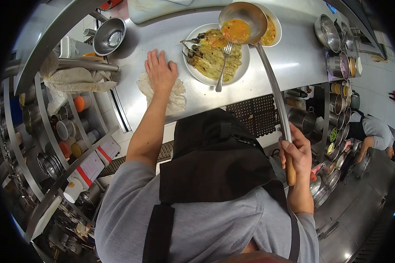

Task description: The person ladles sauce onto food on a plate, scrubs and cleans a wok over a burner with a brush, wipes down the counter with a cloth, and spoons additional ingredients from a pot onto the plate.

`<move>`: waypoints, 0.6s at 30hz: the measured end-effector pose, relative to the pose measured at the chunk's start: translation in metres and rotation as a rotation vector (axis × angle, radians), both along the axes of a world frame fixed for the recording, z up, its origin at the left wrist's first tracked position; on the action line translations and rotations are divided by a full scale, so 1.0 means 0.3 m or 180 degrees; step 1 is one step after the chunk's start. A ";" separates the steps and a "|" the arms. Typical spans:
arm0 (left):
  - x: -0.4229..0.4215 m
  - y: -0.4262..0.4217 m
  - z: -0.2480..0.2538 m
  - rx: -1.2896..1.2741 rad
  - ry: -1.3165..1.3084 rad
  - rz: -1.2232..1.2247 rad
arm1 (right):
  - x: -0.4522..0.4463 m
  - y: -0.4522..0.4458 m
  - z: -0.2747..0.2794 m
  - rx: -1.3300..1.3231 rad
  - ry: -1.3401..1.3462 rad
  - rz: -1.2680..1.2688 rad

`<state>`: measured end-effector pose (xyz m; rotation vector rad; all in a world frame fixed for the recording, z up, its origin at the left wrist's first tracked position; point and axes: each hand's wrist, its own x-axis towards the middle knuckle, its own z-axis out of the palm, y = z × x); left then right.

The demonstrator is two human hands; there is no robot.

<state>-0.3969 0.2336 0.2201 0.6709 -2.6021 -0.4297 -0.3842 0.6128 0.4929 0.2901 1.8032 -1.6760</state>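
My left hand [161,72] lies with its fingers stretched out on the steel counter, its wrist over a crumpled cream cloth [175,98]. In my right hand [296,151] is the wooden-ended handle of a large metal ladle [260,19]. The ladle's bowl holds orange sauce with small bits and hangs over the back right edge of a white plate [245,72]. Flattened, greenish roasted eggplants [210,59] with dark stems lie on that plate, with some sauce on their far part. A fork [224,68] rests across them, handle over the near rim.
Behind the ladle stands a white bowl [277,26] of similar sauce. A steel bowl [109,36] is at the left, near towels [79,80] hanging on a rail. Pots and bowls [338,65] line the right side. A co-worker [375,133] bends over pans at far right.
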 end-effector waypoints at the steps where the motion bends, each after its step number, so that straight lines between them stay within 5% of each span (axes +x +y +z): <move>1: 0.001 0.000 -0.004 0.0006 -0.0003 -0.0002 | 0.004 0.008 0.006 0.0006 -0.0003 -0.0002; 18: -0.001 -0.003 -0.022 -0.0061 0.0093 -0.0039 | 0.088 0.025 0.028 -0.0033 -0.0560 0.0292</move>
